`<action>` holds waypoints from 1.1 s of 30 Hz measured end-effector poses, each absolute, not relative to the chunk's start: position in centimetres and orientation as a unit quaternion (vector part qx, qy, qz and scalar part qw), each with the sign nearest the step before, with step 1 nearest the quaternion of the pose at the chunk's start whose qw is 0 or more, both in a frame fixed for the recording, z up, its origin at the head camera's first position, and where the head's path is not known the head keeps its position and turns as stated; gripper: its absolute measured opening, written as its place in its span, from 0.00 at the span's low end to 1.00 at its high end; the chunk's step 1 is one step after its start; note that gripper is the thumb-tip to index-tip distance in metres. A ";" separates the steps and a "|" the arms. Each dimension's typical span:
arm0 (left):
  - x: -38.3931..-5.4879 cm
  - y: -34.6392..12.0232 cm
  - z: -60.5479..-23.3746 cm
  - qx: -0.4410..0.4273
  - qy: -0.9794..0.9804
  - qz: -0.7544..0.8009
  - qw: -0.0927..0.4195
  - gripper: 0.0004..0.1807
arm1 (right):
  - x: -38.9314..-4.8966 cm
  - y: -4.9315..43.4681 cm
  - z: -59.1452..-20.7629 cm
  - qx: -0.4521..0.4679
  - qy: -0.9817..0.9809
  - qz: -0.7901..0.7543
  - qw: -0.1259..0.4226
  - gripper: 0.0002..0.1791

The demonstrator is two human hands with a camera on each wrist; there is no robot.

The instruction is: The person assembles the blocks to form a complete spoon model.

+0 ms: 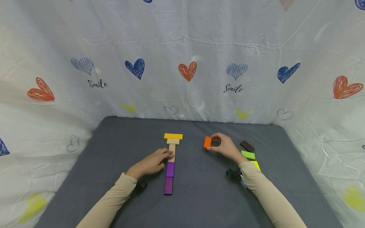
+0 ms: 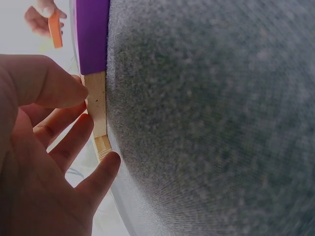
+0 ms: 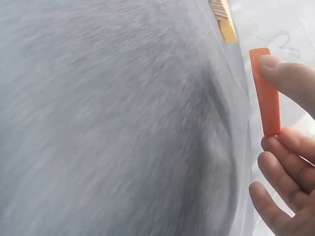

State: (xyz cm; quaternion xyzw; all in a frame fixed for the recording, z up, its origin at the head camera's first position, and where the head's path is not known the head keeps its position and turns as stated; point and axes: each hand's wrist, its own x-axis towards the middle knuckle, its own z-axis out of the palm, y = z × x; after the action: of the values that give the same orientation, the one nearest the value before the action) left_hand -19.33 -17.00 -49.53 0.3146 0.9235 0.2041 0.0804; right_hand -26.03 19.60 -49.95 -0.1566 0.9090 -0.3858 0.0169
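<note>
A row of blocks runs up the cloth: two purple blocks (image 1: 169, 169), a plain wooden block (image 1: 172, 148), a few thin wooden strips (image 1: 173, 141) and a yellow-orange block (image 1: 173, 136) set crosswise at the far end. My left hand (image 1: 154, 162) rests its fingertips on the plain wooden block; in the left wrist view the thumb and fingers lie along that block (image 2: 97, 105), fairly loose. To the right of the row, my right hand (image 1: 226, 147) pinches an orange block (image 1: 207, 142) between thumb and fingers. The right wrist view shows the orange block (image 3: 266, 96) held by its two ends.
Beside the right forearm lie a dark brown block (image 1: 247, 146), a green block (image 1: 248, 155), a yellow block (image 1: 256, 165) and a partly covered blue block (image 1: 243, 184). A patterned sheet (image 1: 185, 95) hangs behind the grey cloth-covered table (image 1: 199, 202).
</note>
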 end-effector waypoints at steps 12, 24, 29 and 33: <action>-19.3 -17.0 -49.5 0.314 0.923 0.204 0.084 0.24 | -29.5 14.5 -49.7 -0.148 0.897 -0.414 0.042 0.34; -19.4 -17.0 -49.5 0.315 0.923 0.205 0.083 0.24 | -31.8 11.6 -50.3 -0.109 0.884 -0.453 0.041 0.33; -19.4 -17.0 -49.6 0.314 0.923 0.205 0.086 0.24 | -32.5 10.8 -50.6 -0.108 0.878 -0.464 0.044 0.33; -19.4 -16.9 -49.6 0.310 0.924 0.205 0.088 0.24 | -32.8 10.3 -50.8 -0.108 0.879 -0.463 0.045 0.33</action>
State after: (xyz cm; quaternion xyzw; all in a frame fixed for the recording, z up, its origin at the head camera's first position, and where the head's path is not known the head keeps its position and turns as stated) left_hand -19.40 -16.93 -49.59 0.3098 0.9243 0.2048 0.0879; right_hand -32.83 10.30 -50.85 -0.1082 0.8785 -0.4631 0.0447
